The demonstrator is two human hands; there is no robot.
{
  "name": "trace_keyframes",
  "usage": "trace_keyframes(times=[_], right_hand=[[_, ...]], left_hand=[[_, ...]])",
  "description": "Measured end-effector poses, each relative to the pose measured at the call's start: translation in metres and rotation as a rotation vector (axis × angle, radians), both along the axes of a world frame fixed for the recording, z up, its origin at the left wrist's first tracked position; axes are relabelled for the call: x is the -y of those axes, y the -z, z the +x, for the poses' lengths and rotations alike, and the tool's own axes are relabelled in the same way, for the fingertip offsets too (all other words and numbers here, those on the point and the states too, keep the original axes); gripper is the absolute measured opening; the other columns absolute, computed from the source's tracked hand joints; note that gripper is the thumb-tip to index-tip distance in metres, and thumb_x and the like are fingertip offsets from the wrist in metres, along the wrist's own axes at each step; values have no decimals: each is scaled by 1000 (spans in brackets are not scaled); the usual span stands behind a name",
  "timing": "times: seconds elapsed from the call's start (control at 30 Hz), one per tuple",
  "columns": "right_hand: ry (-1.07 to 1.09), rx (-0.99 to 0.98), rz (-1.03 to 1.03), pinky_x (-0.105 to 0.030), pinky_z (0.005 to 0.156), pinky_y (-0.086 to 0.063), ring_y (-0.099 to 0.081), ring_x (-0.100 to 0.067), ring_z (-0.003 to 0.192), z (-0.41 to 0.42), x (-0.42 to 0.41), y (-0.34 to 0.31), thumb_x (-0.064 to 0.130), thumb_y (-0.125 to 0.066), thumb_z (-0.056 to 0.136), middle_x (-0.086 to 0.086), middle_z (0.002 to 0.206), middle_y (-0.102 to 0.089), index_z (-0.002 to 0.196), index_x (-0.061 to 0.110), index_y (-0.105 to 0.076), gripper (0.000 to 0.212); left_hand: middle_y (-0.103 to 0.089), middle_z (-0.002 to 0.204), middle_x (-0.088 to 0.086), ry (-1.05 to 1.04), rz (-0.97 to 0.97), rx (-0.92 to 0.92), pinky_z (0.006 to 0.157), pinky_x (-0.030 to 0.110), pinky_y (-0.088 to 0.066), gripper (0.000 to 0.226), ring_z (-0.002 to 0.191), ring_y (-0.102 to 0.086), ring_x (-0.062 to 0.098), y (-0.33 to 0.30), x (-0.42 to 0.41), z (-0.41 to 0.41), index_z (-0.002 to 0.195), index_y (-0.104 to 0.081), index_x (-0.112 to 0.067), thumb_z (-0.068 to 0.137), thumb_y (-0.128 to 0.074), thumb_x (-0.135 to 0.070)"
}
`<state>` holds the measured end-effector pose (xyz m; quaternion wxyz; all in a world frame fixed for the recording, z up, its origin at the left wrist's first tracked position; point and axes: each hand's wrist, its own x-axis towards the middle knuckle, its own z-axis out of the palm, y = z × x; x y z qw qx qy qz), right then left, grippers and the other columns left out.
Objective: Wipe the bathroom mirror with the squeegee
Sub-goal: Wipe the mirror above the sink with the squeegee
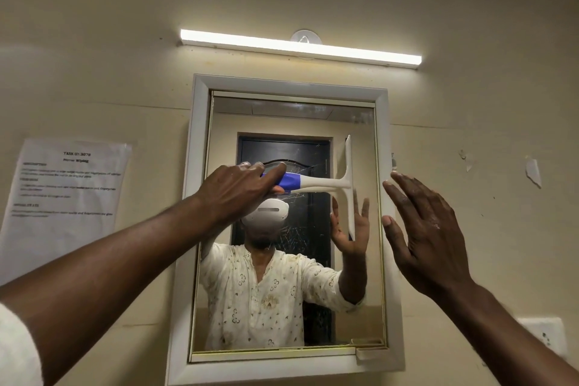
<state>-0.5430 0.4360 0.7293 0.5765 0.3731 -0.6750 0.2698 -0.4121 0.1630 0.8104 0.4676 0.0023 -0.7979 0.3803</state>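
My left hand (241, 189) is wrapped tight round the blue grip of the squeegee (326, 185), so my fingers hide most of that grip. My right hand (423, 226) is spread wide, holding nothing, up beside the mirror's white frame (200, 166). The squeegee's handle runs sideways and its blade stands upright on the right side of the mirror (354, 291); can't tell if it actually touches the glass. Scratchy smears sit mid-glass. The taped paper sheet (69, 191) on the left is too blurry to read. Strip light (300, 47) glows above.
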Motion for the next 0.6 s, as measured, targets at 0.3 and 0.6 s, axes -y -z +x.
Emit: trace_keyframes(times=[0.3,0.6], right_hand=[[-7,-42,14,-53,109,-32,-37,-29,137,10,28,2,43,-33,91,-11,149,-40,140,14,-44,57],[-60,-54,41,-57,107,-34,-38,-33,136,37,61,-2,42,-33,90,-14,147,-41,139,10,-46,60]], left_hand=[[-61,79,15,91,-51,-70,50,30,-51,64,55,-57,21,7,36,49,127,-21,-19,88,5,-63],[-58,72,16,35,-42,-39,43,33,-51,51,49,-53,23,11,69,95,128,-29,-14,94,-10,-48]])
